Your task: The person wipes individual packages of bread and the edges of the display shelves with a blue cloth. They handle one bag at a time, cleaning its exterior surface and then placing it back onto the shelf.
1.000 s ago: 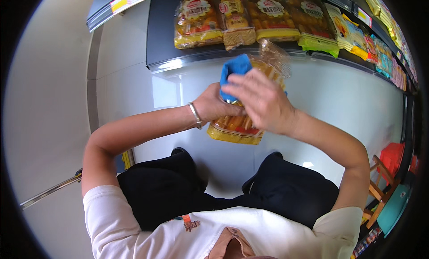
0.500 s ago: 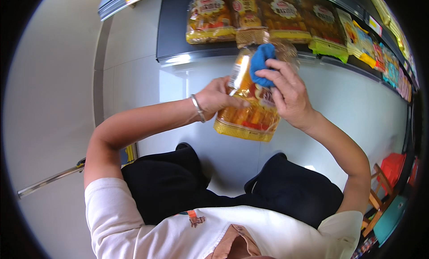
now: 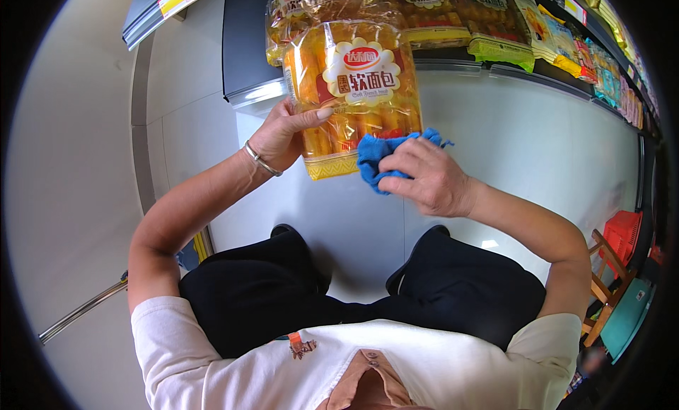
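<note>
A shop, a grocery by the look of it. Above the hands runs a long dark shelf (image 3: 244,49) stocked with bagged bread (image 3: 424,14) and bright snack packs (image 3: 559,39), with a price strip (image 3: 177,0) on its edge. Far right of the hands stands a red basket (image 3: 622,233).

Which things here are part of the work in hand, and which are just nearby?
In use: bread bag held by left hand; blue cloth pressed to it by right hand.
Nearby only: shelf, other bread bags, red basket, wooden stool.
</note>
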Demonstrator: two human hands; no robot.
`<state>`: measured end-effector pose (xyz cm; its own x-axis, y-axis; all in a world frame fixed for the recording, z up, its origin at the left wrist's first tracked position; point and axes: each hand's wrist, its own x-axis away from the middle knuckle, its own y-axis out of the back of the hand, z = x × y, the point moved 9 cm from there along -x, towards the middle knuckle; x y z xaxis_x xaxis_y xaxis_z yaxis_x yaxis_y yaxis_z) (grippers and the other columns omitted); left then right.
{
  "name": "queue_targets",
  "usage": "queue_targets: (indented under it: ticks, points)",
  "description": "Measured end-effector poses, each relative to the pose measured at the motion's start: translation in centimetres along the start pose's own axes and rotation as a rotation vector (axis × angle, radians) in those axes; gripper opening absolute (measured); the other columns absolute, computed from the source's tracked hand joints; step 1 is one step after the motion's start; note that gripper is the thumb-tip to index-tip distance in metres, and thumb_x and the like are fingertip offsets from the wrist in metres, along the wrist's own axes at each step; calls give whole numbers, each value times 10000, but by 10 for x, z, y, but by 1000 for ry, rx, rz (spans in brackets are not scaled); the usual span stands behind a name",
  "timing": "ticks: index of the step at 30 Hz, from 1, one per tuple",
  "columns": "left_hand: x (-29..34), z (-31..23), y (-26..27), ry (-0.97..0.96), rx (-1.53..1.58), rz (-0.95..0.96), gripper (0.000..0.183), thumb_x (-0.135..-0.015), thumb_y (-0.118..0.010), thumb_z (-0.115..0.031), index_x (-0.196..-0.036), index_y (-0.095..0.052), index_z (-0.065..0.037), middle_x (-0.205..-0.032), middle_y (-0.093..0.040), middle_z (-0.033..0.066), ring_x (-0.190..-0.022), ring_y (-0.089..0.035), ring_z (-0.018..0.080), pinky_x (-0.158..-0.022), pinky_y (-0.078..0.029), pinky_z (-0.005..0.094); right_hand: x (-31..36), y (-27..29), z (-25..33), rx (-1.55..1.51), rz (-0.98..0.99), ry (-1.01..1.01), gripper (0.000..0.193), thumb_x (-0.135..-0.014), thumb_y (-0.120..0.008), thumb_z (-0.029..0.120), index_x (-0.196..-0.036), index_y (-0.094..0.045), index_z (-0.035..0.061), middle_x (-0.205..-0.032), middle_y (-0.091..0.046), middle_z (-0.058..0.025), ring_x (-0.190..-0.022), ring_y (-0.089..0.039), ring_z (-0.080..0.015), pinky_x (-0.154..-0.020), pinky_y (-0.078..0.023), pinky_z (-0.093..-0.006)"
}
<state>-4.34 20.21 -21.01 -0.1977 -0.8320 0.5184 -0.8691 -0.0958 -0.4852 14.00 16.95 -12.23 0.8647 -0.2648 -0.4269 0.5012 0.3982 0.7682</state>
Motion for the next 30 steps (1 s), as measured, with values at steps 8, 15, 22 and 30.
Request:
queue_targets:
  ticks: [8, 15, 22, 30]
  points:
    - [-4, -13, 23, -39, 4, -19, 540, -834, -769, -210, -1285, -509, -63, -1201, -635, 59, -1116, -618, 208, -1010, -481, 419, 40, 38, -111, 21, -195, -475, 316, -716, -520, -80, -982, -609, 67, -997, -607, -66, -960, -580, -284, -836, -483, -338]
    - [-6, 1, 13, 1, 134, 84, 533, -886, -703, -204, -1303, -449, 10, -1208, -623, 142, -1097, -649, 269, -944, -550, 444, 33, 30, -159, -1038, -590, -930, 439, -838, -521, 8, -1277, -508, 14, -1149, -586, -64, -1033, -561, -156, -938, -453, -291]
    - [-9, -9, 36, -24, 230, -40, 465, -891, -699, -186, -1288, -511, -33, -1213, -622, 92, -1154, -606, 245, -1029, -488, 421, 49, 9, -126, -979, -444, -1004, 406, -837, -550, 28, -1242, -518, 22, -1082, -576, -53, -994, -550, -146, -906, -468, -298]
    - [-11, -26, 8, -115, 421, -8, 490, -906, -680, -180, -1317, -458, -30, -1279, -576, 140, -1198, -575, 290, -1069, -449, 453, -8, 63, -53, -115, -466, -421, 405, -776, -619, -26, -1155, -546, 94, -1076, -534, -127, -966, -578, -293, -869, -480, -341]
